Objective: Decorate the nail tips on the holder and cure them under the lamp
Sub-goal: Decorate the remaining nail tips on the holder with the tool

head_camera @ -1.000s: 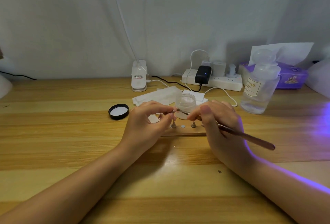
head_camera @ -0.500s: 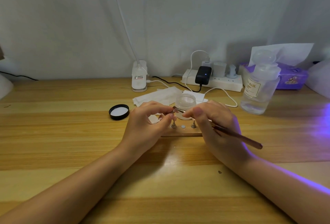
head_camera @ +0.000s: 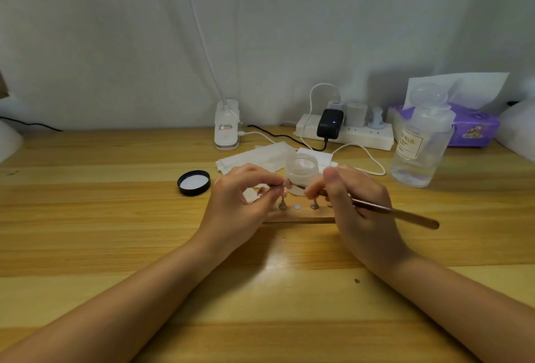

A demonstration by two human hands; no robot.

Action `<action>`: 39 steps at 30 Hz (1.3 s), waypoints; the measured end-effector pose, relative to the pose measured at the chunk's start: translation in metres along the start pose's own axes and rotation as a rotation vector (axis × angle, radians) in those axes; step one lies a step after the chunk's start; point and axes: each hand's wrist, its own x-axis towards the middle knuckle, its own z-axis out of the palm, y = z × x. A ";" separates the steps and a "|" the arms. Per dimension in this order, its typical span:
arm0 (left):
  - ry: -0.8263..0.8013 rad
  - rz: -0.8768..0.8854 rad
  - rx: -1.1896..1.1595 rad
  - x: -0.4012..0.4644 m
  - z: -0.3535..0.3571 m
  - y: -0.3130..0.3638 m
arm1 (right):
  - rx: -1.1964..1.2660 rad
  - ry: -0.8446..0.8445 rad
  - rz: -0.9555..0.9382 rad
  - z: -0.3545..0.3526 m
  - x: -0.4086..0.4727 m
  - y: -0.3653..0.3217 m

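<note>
A wooden holder [head_camera: 298, 217] with small metal pegs lies on the table between my hands. My left hand [head_camera: 246, 203] pinches a peg with a pinkish nail tip [head_camera: 286, 182] on it, lifted just above the holder. My right hand [head_camera: 356, 203] grips a long brown brush [head_camera: 405, 213]. The brush's tip touches the nail tip. An open frosted jar [head_camera: 301, 170] stands right behind the holder. The lamp's white clip base [head_camera: 227, 128] stands at the back, its neck rising out of view.
The jar's black lid [head_camera: 194, 183] lies left of my hands. White wipes [head_camera: 254, 155] lie behind them. A clear liquid bottle [head_camera: 419, 145], a purple tissue pack [head_camera: 474, 125] and a power strip [head_camera: 347, 134] with cables sit at the back right.
My right hand has drawn the brush slightly right again after sliding left toward the nail tip. The purple glow on my right forearm has gone. My left hand has hardly moved.
</note>
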 end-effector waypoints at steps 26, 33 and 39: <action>0.027 -0.020 -0.072 -0.001 -0.003 0.001 | -0.052 -0.007 -0.103 0.001 0.002 -0.002; 0.034 -0.033 -0.067 0.000 -0.003 0.000 | 0.010 -0.017 -0.073 -0.002 -0.004 0.000; 0.025 -0.047 -0.074 0.001 -0.002 -0.001 | -0.010 -0.018 -0.094 0.000 0.001 -0.004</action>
